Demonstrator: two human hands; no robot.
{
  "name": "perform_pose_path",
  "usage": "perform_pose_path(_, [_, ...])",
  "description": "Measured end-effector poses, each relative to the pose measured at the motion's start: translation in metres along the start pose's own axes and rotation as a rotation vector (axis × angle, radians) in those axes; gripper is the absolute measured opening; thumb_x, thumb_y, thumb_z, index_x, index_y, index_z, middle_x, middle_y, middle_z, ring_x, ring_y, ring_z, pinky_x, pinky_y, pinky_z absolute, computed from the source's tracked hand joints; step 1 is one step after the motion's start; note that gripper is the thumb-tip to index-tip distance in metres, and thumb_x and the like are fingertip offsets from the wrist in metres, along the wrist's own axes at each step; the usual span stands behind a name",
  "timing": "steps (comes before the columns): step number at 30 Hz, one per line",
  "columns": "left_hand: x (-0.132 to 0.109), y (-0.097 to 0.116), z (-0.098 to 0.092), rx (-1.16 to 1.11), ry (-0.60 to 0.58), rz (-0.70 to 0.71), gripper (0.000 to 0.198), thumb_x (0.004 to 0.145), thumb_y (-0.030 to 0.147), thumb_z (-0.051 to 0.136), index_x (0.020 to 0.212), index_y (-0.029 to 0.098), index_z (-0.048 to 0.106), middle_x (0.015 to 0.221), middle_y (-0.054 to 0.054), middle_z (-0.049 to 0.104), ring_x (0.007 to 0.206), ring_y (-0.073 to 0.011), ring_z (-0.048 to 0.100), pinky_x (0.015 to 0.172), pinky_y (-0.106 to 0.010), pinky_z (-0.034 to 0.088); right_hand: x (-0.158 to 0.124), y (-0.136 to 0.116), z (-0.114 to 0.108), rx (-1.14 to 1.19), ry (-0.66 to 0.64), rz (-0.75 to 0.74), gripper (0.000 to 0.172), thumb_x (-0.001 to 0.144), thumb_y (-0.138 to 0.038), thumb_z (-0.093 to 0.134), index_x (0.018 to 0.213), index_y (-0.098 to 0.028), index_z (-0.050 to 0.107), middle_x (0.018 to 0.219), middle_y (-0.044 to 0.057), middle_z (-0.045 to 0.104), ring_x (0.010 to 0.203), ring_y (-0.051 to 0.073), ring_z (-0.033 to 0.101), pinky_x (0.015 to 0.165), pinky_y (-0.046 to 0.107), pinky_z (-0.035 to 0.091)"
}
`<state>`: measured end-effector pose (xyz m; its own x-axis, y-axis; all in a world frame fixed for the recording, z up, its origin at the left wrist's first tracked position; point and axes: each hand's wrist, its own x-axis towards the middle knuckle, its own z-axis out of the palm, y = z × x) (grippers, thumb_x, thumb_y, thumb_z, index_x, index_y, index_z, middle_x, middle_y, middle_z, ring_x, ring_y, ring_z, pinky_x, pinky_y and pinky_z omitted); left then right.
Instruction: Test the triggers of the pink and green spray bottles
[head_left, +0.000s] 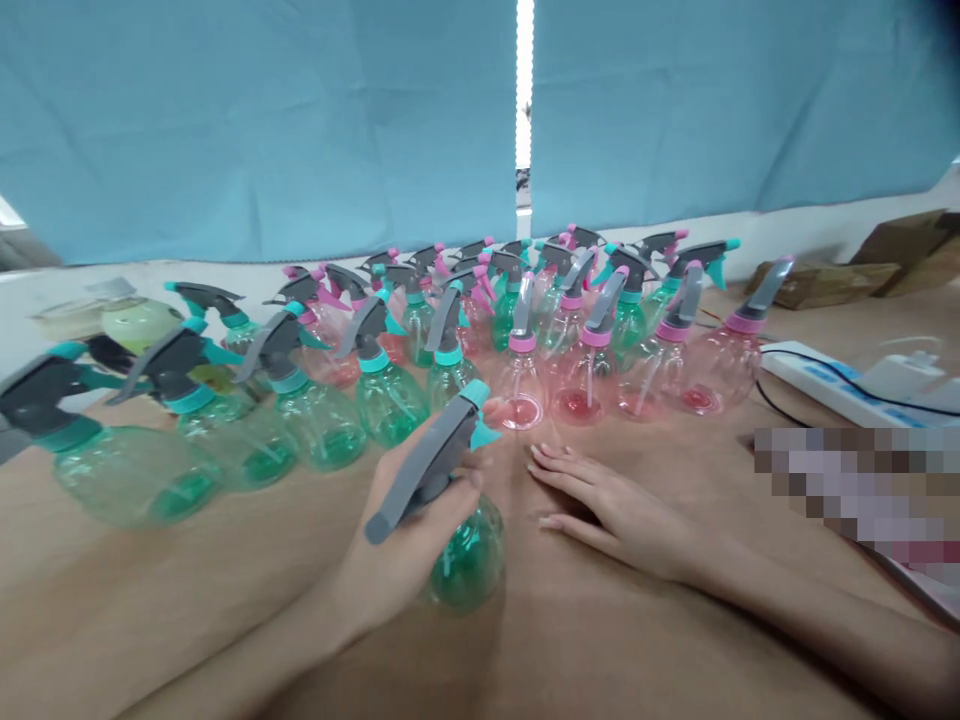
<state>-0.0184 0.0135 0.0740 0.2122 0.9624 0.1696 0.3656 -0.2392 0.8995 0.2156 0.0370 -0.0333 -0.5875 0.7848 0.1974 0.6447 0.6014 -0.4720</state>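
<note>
The white light strip (524, 90) glared at the top middle, burned out to pure white, while the blue cloth (300, 120) around it took a soft, fairly even light. A faint pale sheen ran down the middle of the bench (187, 620), and a dark shadow lay under the right forearm (787, 610). Small highlights shone on the green bottle (469, 560) in the left hand (409, 515). Fine detail was smeared, with the back bottles (510, 310) soft. Wide-angle distortion stretched and tilted the bottle at the far left (127, 475). The top right corner darkened, and 1 patch at the right edge was pixelated into blocks.
</note>
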Motion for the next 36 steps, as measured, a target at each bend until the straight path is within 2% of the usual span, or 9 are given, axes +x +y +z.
perform_pose_path(4, [-0.0006, -0.0034, 0.0028, -0.006, 0.02, 0.059, 0.023, 0.08, 0.031, 0.057, 0.102, 0.024, 0.059, 0.084, 0.0, 0.065, 0.076, -0.0187, 0.063, 0.067, -0.029, 0.051, -0.0014, 0.0017, -0.001, -0.037, -0.034, 0.01, 0.063, 0.096, -0.055, 0.042, 0.146, -0.017, 0.042, 0.153, 0.008, 0.037, 0.143, 0.025, 0.031, 0.118, 0.048, 0.027])
perform_pose_path(8, [0.0011, -0.0044, 0.0027, 0.011, 0.017, 0.101, 0.007, 0.078, 0.026, 0.055, 0.084, 0.024, 0.053, 0.071, 0.004, 0.053, 0.064, -0.0151, 0.054, 0.059, -0.026, 0.044, -0.0017, 0.0031, -0.0015, -0.026, -0.033, 0.005, 0.062, 0.095, -0.055, 0.044, 0.146, -0.019, 0.041, 0.154, 0.007, 0.037, 0.143, 0.026, 0.031, 0.118, 0.048, 0.027])
perform_pose_path(12, [0.0016, -0.0027, 0.0018, 0.001, 0.0, 0.131, 0.008, 0.075, 0.02, 0.052, 0.074, 0.023, 0.045, 0.067, 0.005, 0.047, 0.062, -0.0135, 0.049, 0.058, -0.025, 0.04, -0.0013, 0.0044, -0.0012, -0.019, -0.036, 0.0, 0.062, 0.095, -0.056, 0.045, 0.146, -0.02, 0.041, 0.154, 0.007, 0.037, 0.143, 0.025, 0.032, 0.118, 0.048, 0.028])
perform_pose_path(19, [0.0011, -0.0068, 0.0013, -0.026, -0.029, 0.123, 0.01, 0.082, 0.028, 0.057, 0.087, 0.023, 0.049, 0.07, 0.005, 0.043, 0.061, -0.0125, 0.045, 0.052, -0.024, 0.035, -0.0017, 0.0056, 0.0004, -0.009, -0.018, 0.002, 0.061, 0.095, -0.055, 0.046, 0.145, -0.021, 0.043, 0.153, 0.007, 0.039, 0.142, 0.025, 0.034, 0.117, 0.048, 0.029])
perform_pose_path(28, [0.0025, -0.0045, 0.0032, 0.014, 0.005, 0.13, 0.013, 0.082, 0.029, 0.055, 0.076, 0.023, 0.045, 0.062, 0.006, 0.04, 0.055, -0.0117, 0.043, 0.052, -0.026, 0.034, -0.0011, 0.0047, 0.0003, -0.039, -0.032, -0.004, 0.063, 0.096, -0.056, 0.042, 0.145, -0.017, 0.042, 0.153, 0.008, 0.038, 0.143, 0.024, 0.032, 0.118, 0.047, 0.029])
perform_pose_path(36, [0.0025, -0.0014, 0.0029, 0.018, -0.009, 0.098, 0.009, 0.077, 0.025, 0.053, 0.077, 0.023, 0.044, 0.065, 0.006, 0.045, 0.061, -0.0142, 0.053, 0.053, -0.026, 0.037, -0.002, 0.0049, 0.0008, -0.017, -0.009, -0.014, 0.06, 0.095, -0.054, 0.045, 0.145, -0.021, 0.043, 0.152, 0.008, 0.04, 0.142, 0.026, 0.034, 0.117, 0.049, 0.029])
